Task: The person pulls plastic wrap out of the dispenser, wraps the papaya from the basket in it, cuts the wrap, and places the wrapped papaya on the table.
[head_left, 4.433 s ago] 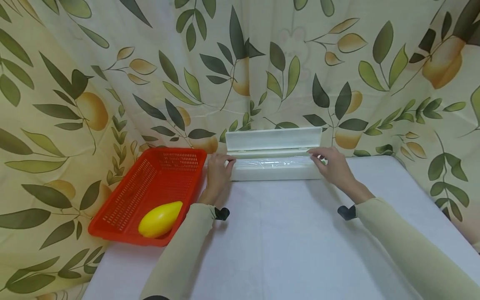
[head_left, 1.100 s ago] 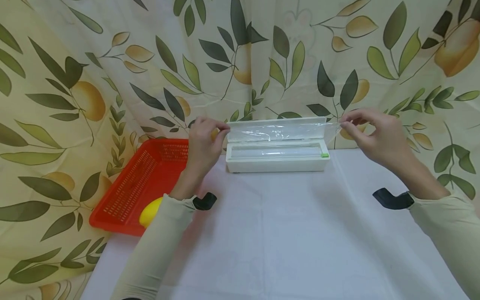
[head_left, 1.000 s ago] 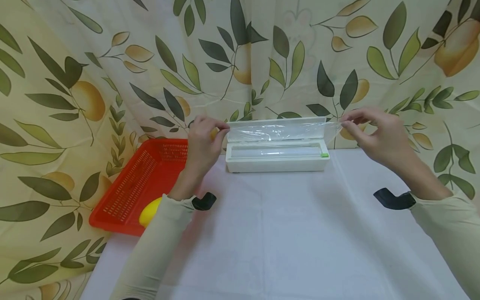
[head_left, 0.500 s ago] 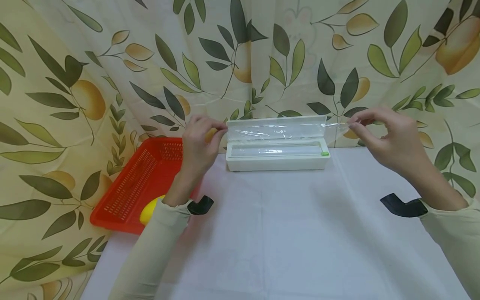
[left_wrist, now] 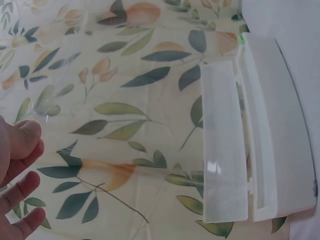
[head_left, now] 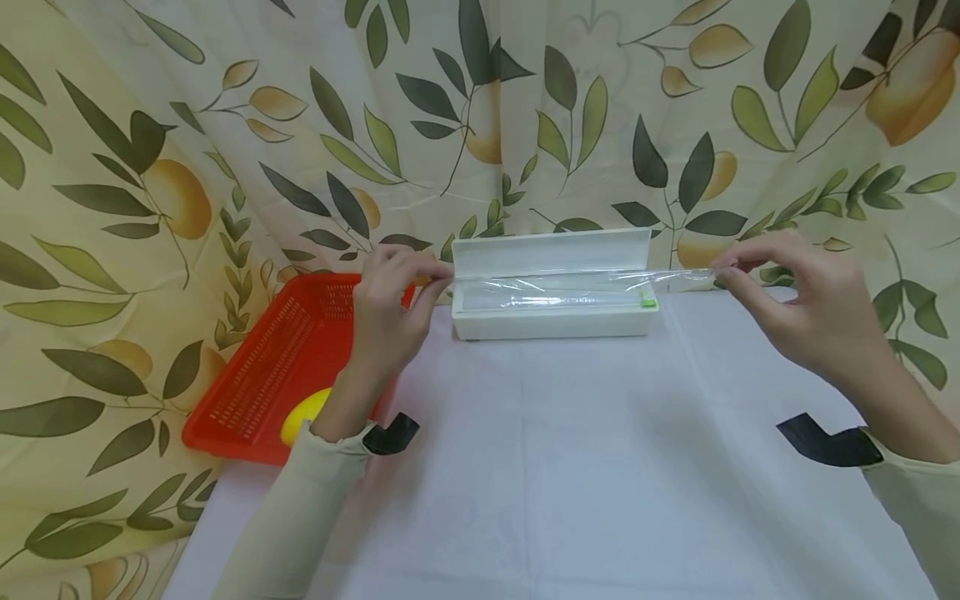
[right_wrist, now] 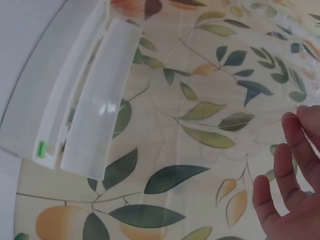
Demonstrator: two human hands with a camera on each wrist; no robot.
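Observation:
Clear plastic wrap (head_left: 678, 281) stretches as a narrow, glossy strip between my two hands. My left hand (head_left: 392, 310) pinches its left end between thumb and forefinger. At the other end, my right hand (head_left: 813, 312) pinches the wrap well past the box's right side; in the right wrist view its other fingers (right_wrist: 287, 172) are spread apart. Behind the strip stands a long white wrap dispenser box (head_left: 555, 327), its lid (head_left: 555, 252) raised against the back. A small green piece (head_left: 648, 302) sits at the box's right end. The strip overlaps the box opening in the head view.
A red perforated basket (head_left: 225, 417) stands at the left, partly behind my left arm. In it lies a yellow fruit (head_left: 302, 417), partly covered by the sleeve. White cloth (head_left: 570, 467) covers the table, and a leaf-and-fruit patterned curtain (head_left: 570, 167) hangs close behind the box.
From both ends of the box, my hands first rose with the wrap in front of the lid. Since then they have come lower and nearer, the right one moving further right.

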